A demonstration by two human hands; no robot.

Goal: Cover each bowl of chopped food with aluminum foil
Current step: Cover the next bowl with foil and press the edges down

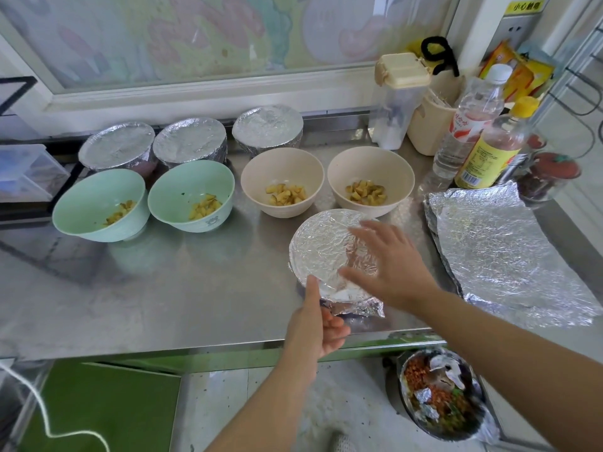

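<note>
Foil [326, 243] over the bowl [301, 256] at the tabletop's [195, 288] front edge was flattened by the spread right hand [391, 265], the left hand's [316, 324] thumb being laid against the rim, its grip undetermined; the loose front flap [362, 309] should be tucked down tightly.

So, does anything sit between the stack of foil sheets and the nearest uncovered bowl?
Nothing visible does. Only bare steel counter separates the foil sheets from the right beige bowl; the bottles stand behind that path.
</note>
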